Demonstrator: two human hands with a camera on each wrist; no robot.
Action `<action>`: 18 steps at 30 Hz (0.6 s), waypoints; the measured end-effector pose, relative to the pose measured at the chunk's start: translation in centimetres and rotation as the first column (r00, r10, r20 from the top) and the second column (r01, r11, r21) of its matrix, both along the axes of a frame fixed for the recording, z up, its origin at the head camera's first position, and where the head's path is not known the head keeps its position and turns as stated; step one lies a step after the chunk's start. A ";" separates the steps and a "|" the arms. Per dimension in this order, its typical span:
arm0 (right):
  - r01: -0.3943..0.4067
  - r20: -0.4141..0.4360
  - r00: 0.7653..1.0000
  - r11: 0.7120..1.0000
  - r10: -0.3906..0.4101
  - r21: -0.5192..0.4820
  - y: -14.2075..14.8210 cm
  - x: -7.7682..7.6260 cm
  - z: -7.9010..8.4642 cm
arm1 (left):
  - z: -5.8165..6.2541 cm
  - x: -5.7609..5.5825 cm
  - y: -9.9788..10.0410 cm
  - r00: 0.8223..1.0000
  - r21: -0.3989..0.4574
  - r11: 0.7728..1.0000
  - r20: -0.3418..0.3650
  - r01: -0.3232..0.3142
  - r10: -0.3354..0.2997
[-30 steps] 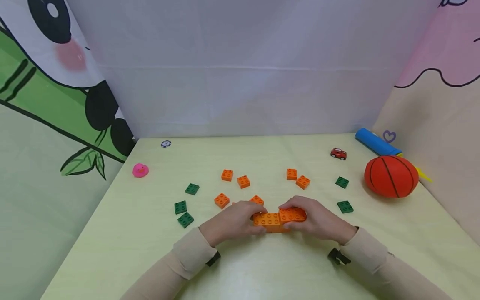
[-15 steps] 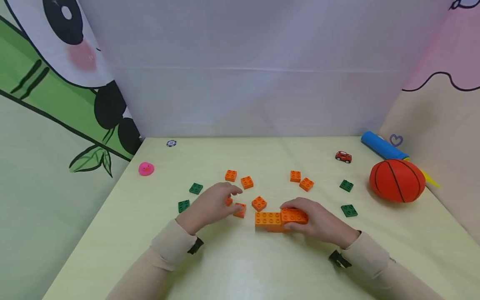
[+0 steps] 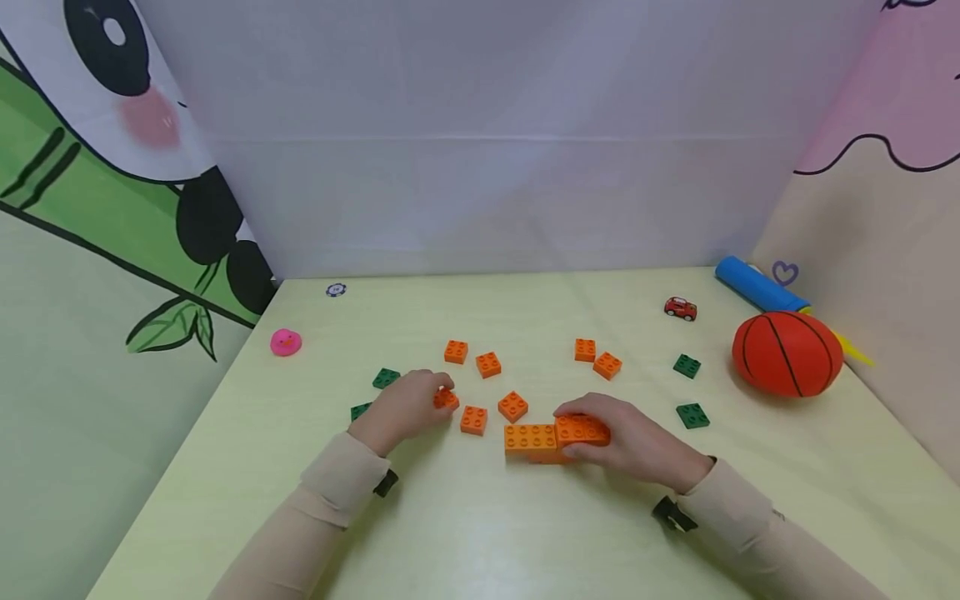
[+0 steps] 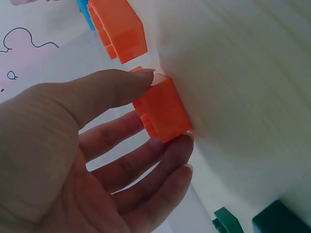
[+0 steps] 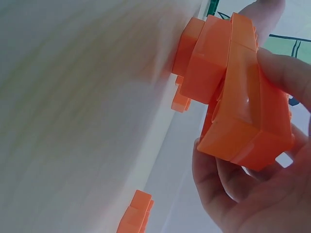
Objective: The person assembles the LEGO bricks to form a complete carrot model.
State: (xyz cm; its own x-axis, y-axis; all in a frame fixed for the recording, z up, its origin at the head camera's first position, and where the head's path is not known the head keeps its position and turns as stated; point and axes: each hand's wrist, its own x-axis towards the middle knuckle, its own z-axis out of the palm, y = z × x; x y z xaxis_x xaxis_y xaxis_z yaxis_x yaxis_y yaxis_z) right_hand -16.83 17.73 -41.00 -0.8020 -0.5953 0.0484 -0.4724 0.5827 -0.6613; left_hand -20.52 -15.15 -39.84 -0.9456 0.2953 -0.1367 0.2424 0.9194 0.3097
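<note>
My left hand (image 3: 403,408) pinches a small square orange toy brick (image 3: 447,400) on the table. In the left wrist view the thumb lies on one side of that brick (image 4: 167,109) and fingertips meet its opposite side. My right hand (image 3: 633,442) grips the right end of a joined block of orange toy bricks (image 3: 529,438). Two studded bricks sit side by side on top of this block, with another brick partly visible beneath. The right wrist view shows the thumb and fingers around the joined bricks (image 5: 243,107). A loose orange brick (image 3: 473,420) lies between the hands.
More orange bricks (image 3: 513,407) lie farther back, with green bricks (image 3: 692,416) at right and others beside my left hand. A red ball (image 3: 787,353), a blue roll (image 3: 759,284), a toy car (image 3: 680,308), a pink duck (image 3: 285,342) and a round chip (image 3: 336,290) stand around.
My left hand has let go of the joined bricks, moved left and taken hold of a small orange brick. The right hand keeps its grip on the block, nearly in place.
</note>
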 end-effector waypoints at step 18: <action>0.009 0.009 1.000 0.999 -0.009 0.037 0.6 0.0 0.1 | 1.5 2.5 3.8 0.944 0.326 0.887 -0.132 0.328 -0.301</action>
